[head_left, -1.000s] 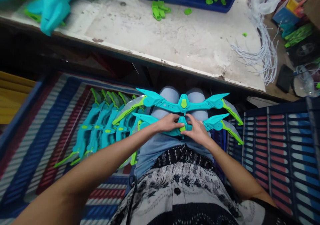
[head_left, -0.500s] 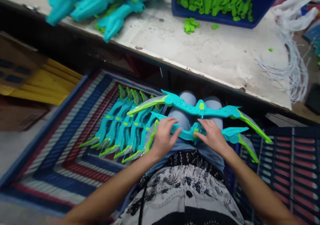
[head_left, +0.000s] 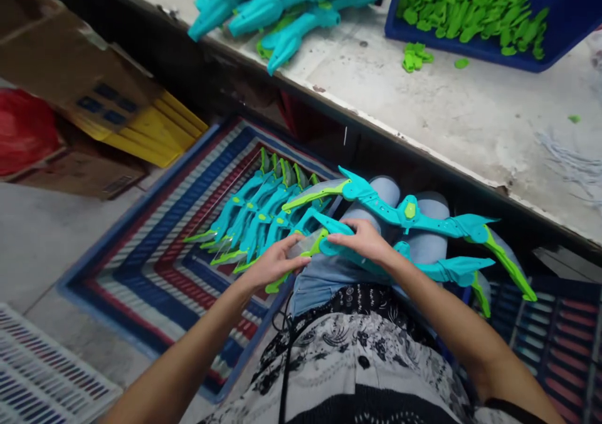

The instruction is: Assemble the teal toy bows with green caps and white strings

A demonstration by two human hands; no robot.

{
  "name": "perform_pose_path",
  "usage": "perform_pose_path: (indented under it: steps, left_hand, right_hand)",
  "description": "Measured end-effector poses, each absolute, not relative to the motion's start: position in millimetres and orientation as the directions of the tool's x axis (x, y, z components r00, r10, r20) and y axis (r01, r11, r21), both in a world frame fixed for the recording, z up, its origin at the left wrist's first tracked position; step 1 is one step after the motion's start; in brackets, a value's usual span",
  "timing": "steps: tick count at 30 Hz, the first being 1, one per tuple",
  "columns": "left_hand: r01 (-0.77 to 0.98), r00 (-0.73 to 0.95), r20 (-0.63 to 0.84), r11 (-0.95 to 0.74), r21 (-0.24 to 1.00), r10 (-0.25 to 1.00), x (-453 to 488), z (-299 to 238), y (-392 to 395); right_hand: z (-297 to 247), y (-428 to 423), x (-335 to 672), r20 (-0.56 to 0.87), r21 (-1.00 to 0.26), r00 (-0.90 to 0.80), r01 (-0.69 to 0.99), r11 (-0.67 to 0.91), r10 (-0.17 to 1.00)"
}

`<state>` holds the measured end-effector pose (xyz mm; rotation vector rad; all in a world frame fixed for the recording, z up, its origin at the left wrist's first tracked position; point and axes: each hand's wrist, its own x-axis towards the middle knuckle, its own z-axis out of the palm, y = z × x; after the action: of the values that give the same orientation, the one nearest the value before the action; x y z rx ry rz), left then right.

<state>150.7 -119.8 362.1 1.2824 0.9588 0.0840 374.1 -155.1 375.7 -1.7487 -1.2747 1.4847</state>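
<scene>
1. My left hand (head_left: 275, 264) is closed on the nearer bow (head_left: 451, 270), thumb and fingers pinching the clear and green limb at its left end.
2. My right hand (head_left: 361, 242) grips that same bow just beside the left, wrapped over the teal part where the limb joins. My right forearm crosses above the bow's middle, so I can't see all of the centre.
3. The nearer bow lies across my lap, over my jeans (head_left: 324, 280), with its left end in my hands and its other end reaching out past my right forearm.
4. Just beyond it, the farther bow (head_left: 426, 222) spans my knees, clear of my fingers, a green plate at its centre.
5. To my left, a row of bows (head_left: 258, 214) lies side by side on a striped basket (head_left: 117, 273) with a blue rim.
6. In front of me the worktop (head_left: 451, 91) carries a blue tray (head_left: 470, 57) of green pieces (head_left: 470, 10), a small green clump (head_left: 416, 59) near it, a pile of teal bodies (head_left: 282, 13) and, towards the right, white cords (head_left: 569, 167).
7. Farther left stand a cardboard box (head_left: 51, 54) and a red bag (head_left: 23, 132).
</scene>
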Motion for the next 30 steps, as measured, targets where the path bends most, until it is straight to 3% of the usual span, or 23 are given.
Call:
perform_pose_path:
  steps: [2,5,9,13,16,20,23,25,27,30]
  left_hand:
    - [0.468,0.639,-0.541,0.282,0.837,0.546,145.5,372.1,-119.9]
    - [0.517,0.653,-0.515,0.17,0.839,0.556,140.5,381.5,-120.0]
    - [0.584,0.716,-0.491,-0.04,0.811,0.496,140.4,396.9,-113.6]
    - [0.562,0.784,-0.457,-0.169,0.81,0.42,145.1,410.0,-101.4]
    - [0.568,0.761,-0.48,-0.092,0.818,0.437,142.9,403.6,-96.4]
    - [0.644,0.631,-0.618,0.129,0.755,0.469,133.3,377.5,-92.6]
    - [0.676,0.609,-0.624,0.092,0.731,0.49,131.5,355.2,-85.0]
    - [0.701,0.612,-0.593,-0.012,0.713,0.523,133.9,343.7,-78.2]
    - [0.74,0.587,-0.525,-0.145,0.657,0.616,138.8,339.7,-72.7]
    - [0.772,0.524,-0.185,-0.37,0.517,0.832,157.6,351.8,-72.2]
  right_hand:
    - [378.2,-172.3,369.9,-0.44,-0.861,0.008,0.282,-0.424,0.898]
    - [378.3,-192.3,360.1,-0.308,-0.882,0.076,0.352,-0.314,0.948]
    - [374.9,-205.0,355.3,-0.082,-0.876,0.017,0.475,-0.081,0.996]
    - [373.8,-204.6,357.9,0.013,-0.843,-0.012,0.538,0.017,1.0]
    - [371.6,-199.4,355.2,0.001,-0.79,-0.065,0.612,0.041,0.998]
    - [363.2,-194.0,349.0,-0.174,-0.631,-0.068,0.774,-0.058,0.982]
    - [356.5,-194.4,350.1,-0.215,-0.547,-0.067,0.835,-0.063,0.974]
    - [356.6,-197.6,357.6,-0.14,-0.508,-0.082,0.861,0.0,0.987]
    - [362.8,-205.7,374.8,0.023,-0.468,-0.099,0.878,0.098,0.995]
    - [381.6,-232.2,426.0,0.287,-0.396,0.085,0.918,0.037,0.954]
